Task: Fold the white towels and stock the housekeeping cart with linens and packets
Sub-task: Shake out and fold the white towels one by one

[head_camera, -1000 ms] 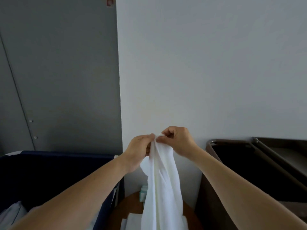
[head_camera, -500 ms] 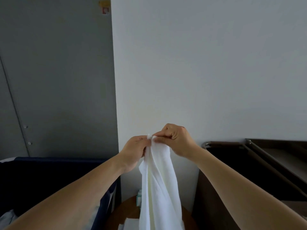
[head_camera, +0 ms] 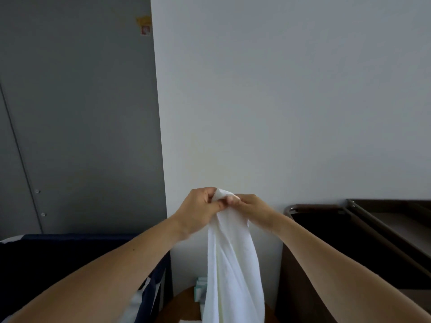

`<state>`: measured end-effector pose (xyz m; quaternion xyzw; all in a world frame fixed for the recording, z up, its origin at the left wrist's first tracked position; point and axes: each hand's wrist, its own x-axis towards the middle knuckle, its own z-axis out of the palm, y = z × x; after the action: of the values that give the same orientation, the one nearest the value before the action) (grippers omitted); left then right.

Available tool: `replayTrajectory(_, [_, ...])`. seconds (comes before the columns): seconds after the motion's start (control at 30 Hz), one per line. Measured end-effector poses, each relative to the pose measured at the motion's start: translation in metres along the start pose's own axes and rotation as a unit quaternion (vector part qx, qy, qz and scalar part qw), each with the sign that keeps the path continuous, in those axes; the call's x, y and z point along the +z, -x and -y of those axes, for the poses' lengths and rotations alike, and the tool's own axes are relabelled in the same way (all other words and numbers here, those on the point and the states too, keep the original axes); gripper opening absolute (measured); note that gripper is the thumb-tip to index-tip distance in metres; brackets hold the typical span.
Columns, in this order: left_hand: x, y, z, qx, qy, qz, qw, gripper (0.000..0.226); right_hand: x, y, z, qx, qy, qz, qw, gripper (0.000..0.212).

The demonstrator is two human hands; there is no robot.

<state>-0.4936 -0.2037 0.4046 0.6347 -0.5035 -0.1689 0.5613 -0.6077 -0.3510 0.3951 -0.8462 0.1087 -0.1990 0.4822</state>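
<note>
The left hand (head_camera: 200, 210) pinches the top edge of the white towel (head_camera: 233, 264), which hangs bunched beside the cart (head_camera: 314, 207), and the right hand (head_camera: 251, 208) pinches alongside; a slack pinch may drop it, and bunching may skew the fold.

The left hand (head_camera: 200, 208) and the right hand (head_camera: 251, 207) meet mid-view, in front of the wall (head_camera: 279, 101). They touch each other, and both pinch the top edge of the towel (head_camera: 231, 264), which hangs straight down between the forearms. Below the towel lies the surface (head_camera: 184, 304), with packets (head_camera: 200, 290) at its far side, by the wall and just left of the towel. Left of the surface stands the hamper (head_camera: 70, 238), under the left forearm. Behind the hamper rises a panel (head_camera: 81, 113), left of the wall, with a sticker (head_camera: 145, 25) near its upper right edge. Right of the surface stands the cart (head_camera: 314, 207), against the wall.
</note>
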Motion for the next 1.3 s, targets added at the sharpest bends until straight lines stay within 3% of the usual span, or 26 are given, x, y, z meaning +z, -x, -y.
replayTrajectory(0.1, [-0.03, -0.026, -0.01, -0.007, 0.02, 0.003, 1.0, 0.01, -0.022, 0.005, -0.001, 0.019, 0.023, 0.036, 0.999, 0.046])
replayTrajectory(0.2, [-0.064, -0.057, -0.032, 0.01, 0.015, -0.027, 0.999, 0.012, -0.055, -0.001, 0.015, -0.011, 0.032, -0.006, 0.999, 0.035])
replayTrajectory(0.33, [-0.075, -0.096, -0.065, 0.056, -0.035, -0.096, 0.993, 0.022, -0.07, -0.016, 0.039, -0.053, 0.063, -0.015, 0.997, 0.036])
replayTrajectory(0.43, [-0.07, -0.117, -0.074, 0.06, -0.073, -0.155, 0.983, 0.019, -0.072, -0.019, 0.029, -0.035, 0.197, -0.027, 0.979, 0.043])
replayTrajectory(0.53, [-0.07, -0.125, -0.071, 0.045, -0.037, -0.187, 0.981, 0.011, -0.083, -0.006, -0.002, 0.004, 0.25, -0.083, 0.965, 0.064])
replayTrajectory(0.6, [-0.07, -0.128, -0.067, 0.029, -0.026, -0.204, 0.978, 0.02, -0.087, 0.003, -0.02, 0.026, 0.285, -0.111, 0.952, 0.077])
replayTrajectory(0.67, [-0.071, -0.133, -0.064, 0.017, -0.021, -0.239, 0.971, 0.035, -0.091, 0.01, -0.033, 0.03, 0.31, -0.129, 0.942, 0.071])
replayTrajectory(0.8, [-0.085, -0.138, -0.06, 0.012, -0.033, -0.292, 0.956, 0.024, -0.097, 0.025, -0.05, -0.028, 0.319, -0.162, 0.933, 0.055])
replayTrajectory(0.87, [-0.095, -0.139, -0.058, 0.012, -0.055, -0.309, 0.949, 0.038, -0.095, 0.029, -0.05, -0.07, 0.328, -0.178, 0.925, 0.048])
replayTrajectory(0.97, [-0.105, -0.14, -0.054, 0.009, -0.074, -0.327, 0.942, 0.043, -0.09, 0.026, -0.044, -0.1, 0.359, -0.153, 0.915, 0.032])
replayTrajectory(1.1, [-0.109, -0.141, -0.049, 0.007, -0.046, -0.339, 0.94, 0.032, -0.08, 0.022, -0.038, -0.071, 0.393, -0.091, 0.912, 0.018])
replayTrajectory(1.2, [-0.109, -0.141, -0.045, 0.008, -0.033, -0.334, 0.942, 0.035, -0.073, 0.022, -0.041, -0.056, 0.411, -0.077, 0.907, 0.019])
replayTrajectory(1.3, [-0.109, -0.141, -0.042, 0.014, -0.021, -0.328, 0.944, 0.03, -0.069, 0.025, -0.042, -0.076, 0.445, -0.055, 0.891, 0.035])
